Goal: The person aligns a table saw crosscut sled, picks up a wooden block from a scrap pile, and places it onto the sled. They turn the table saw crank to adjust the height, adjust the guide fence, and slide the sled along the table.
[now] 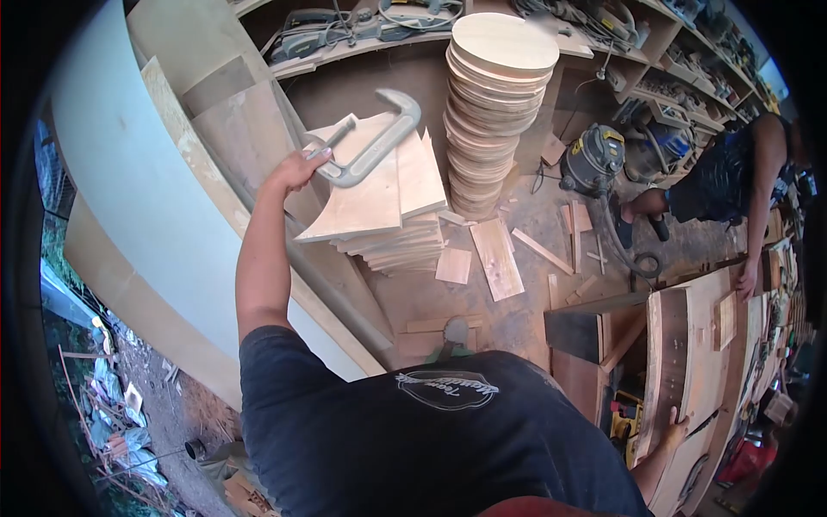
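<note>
My left hand, arm stretched out, is closed on the screw end of a large grey C-clamp. The clamp hangs tilted over a stack of cut plywood pieces with curved edges. Whether it touches the top sheet I cannot tell. At the lower right, my right hand rests against the edge of a wooden workbench, fingers laid on the wood and nothing seen in them.
A tall stack of round plywood discs stands beyond the plywood pieces. Offcuts litter the floor. A shop vacuum stands near another person, whose hand touches the bench. Large sheets lean at left; tool shelves line the back.
</note>
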`<state>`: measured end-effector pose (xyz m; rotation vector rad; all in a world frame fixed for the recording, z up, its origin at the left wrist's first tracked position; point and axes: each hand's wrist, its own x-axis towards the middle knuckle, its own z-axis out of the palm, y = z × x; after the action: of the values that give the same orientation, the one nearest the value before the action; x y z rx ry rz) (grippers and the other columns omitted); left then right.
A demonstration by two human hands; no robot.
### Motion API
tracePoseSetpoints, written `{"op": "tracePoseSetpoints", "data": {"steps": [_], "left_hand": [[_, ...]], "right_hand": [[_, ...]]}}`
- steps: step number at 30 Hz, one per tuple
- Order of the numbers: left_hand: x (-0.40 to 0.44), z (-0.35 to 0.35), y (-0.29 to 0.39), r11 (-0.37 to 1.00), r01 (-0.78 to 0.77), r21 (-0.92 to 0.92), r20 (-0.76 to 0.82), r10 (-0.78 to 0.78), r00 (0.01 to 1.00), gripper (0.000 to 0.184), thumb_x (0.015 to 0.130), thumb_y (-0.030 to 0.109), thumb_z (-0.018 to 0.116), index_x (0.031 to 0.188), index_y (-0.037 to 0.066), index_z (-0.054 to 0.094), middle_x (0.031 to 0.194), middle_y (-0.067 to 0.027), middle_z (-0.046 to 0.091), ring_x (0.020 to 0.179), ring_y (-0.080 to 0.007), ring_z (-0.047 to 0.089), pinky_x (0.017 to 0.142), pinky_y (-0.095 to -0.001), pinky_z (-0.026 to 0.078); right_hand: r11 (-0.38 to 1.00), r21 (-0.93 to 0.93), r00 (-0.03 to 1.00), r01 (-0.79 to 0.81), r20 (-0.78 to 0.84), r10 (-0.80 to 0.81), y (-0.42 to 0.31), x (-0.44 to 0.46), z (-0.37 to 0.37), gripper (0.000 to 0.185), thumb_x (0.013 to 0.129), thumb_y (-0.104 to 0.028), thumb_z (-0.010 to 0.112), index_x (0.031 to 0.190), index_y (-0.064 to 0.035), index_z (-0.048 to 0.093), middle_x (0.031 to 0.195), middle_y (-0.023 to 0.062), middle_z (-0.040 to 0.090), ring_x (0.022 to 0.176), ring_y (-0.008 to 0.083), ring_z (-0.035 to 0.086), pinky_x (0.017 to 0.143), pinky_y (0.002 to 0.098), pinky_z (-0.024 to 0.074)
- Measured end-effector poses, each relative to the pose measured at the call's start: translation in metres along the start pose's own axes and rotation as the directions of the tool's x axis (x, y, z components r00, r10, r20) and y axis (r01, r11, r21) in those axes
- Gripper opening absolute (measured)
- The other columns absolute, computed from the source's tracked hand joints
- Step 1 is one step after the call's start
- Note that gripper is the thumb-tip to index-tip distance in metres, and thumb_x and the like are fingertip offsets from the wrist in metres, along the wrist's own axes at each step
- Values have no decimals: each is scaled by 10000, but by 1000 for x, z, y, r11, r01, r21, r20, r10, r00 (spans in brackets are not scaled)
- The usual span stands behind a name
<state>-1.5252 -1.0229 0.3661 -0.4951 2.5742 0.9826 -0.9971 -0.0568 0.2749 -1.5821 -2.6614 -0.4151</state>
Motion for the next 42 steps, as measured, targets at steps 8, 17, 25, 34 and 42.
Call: {"op": "tracePoseSetpoints", "data": {"steps": [8,17,25,34,42], "left_hand": [[22,8,-16,980,-169,108,-34,174,984,609,875,650,524,915,52,628,623,-5,478,504,-100,441,449,-282,377],[-70,112,53,557,-681,475,-397,827,399,513,918,285,604,1322,-13,502,1317,-229,524,1235,-382,472,1082,-455,330],[-247,439,90,-127,-991,-37,522,844,-127,565,743,237,745,1230,33,546,1312,-224,503,1209,-423,466,1035,-508,352],[-603,679,270,-609,-738,-292,293,677,-675,548,774,217,716,1270,89,521,1395,-213,427,1285,-421,405,1036,-514,346],[-776,786,355,-555,-728,-402,618,422,-663,628,840,371,664,1358,84,455,1328,-214,513,1233,-380,486,1052,-439,385]], "right_hand": [[998,59,999,-3,33,1,-4,-2,-11,834,810,-683,579,1343,-50,477,1170,299,577,1118,466,534,953,511,436],[956,254,981,-144,165,104,-59,-58,-87,928,781,-697,606,1341,29,465,1358,260,483,1253,394,470,1074,478,347],[718,536,886,443,-385,-259,49,-153,-40,672,795,-416,727,1328,-77,497,1379,229,465,1313,386,416,1101,450,349],[648,742,980,-175,194,43,265,-416,88,722,839,-488,654,1378,-51,457,1374,208,493,1301,347,443,1087,413,366],[450,403,578,-797,724,376,390,-635,191,734,831,-570,600,1328,-35,520,1282,230,570,1216,348,532,1026,386,417]]}}
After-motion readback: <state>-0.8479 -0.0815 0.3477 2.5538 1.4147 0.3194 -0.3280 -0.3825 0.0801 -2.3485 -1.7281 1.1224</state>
